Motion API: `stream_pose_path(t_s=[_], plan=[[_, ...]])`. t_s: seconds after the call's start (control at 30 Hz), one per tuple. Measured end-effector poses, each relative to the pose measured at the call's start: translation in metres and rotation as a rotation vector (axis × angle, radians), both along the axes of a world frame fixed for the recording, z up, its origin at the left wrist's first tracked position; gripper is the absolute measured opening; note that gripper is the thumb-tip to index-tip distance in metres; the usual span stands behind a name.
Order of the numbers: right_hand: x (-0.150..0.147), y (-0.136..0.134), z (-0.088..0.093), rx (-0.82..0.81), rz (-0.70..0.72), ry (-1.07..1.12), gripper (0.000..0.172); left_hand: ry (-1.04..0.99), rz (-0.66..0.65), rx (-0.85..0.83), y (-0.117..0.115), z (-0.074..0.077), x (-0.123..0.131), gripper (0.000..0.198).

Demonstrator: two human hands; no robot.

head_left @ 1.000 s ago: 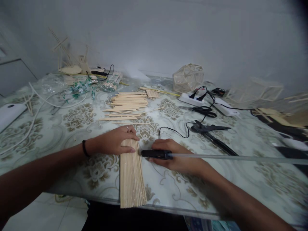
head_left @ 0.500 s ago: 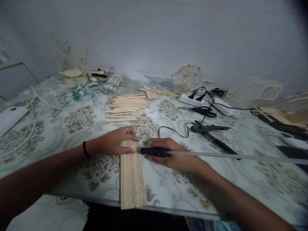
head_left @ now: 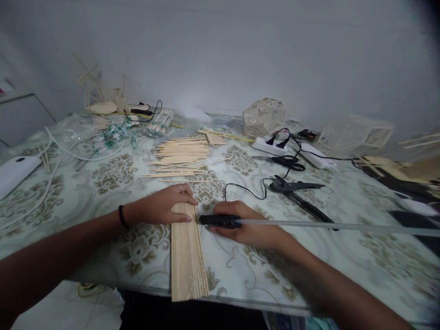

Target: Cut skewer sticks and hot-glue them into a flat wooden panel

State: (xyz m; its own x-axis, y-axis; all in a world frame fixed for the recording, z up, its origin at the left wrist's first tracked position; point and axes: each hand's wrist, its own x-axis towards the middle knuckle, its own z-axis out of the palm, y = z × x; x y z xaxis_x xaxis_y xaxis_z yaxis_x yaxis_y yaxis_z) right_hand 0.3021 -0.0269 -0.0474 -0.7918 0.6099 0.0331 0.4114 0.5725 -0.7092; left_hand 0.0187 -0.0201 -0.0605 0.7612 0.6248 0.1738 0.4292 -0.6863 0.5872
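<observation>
A flat panel of pale wooden sticks (head_left: 188, 261) lies side by side at the table's front edge, its near end reaching the edge. My left hand (head_left: 172, 204) is closed over its far end, thumb on top and fingers at the far side. In my right hand (head_left: 237, 227) is a black glue gun (head_left: 220, 221), with a long translucent glue stick (head_left: 309, 223) sticking out of its back to the right. The gun's nozzle points left at the panel's right side, close to its far end; whether it touches I cannot tell.
Loose sticks (head_left: 182, 151) lie beyond my hands. Pliers (head_left: 299, 195), scissors (head_left: 285, 161) and a power strip (head_left: 270, 145) with black cords are at right. Stick-built frames (head_left: 264, 117) stand at the back. A white device (head_left: 17, 172) with a cable sits at left.
The whole view has shifted slightly. Both hands keep nearly the same place relative to the panel, and the glue gun stays at its right side.
</observation>
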Motion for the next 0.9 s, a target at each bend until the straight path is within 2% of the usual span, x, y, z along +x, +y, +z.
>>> stream_pose_path(t_s=[0.3, 0.5, 0.67, 0.9], plan=[[0.0044, -0.0003, -0.0032, -0.005, 0.035, 0.002, 0.019, -0.033, -0.003, 0.001, 0.0003, -0.0005, 0.0003, 0.038], [0.0026, -0.0010, -0.0031, 0.059, 0.031, 0.024, 0.013, -0.016, 0.009, -0.006, 0.0011, -0.0018, 0.0004, 0.040], [0.0012, 0.0001, -0.0034, 0.060, 0.007, -0.014, 0.022, -0.013, 0.015, -0.011, 0.0008, -0.0010, 0.0011, 0.040], [-0.0001, -0.0014, -0.0005, 0.046, -0.039, -0.056, 0.022, 0.004, 0.012, 0.023, 0.0001, -0.0006, 0.0008, 0.039]])
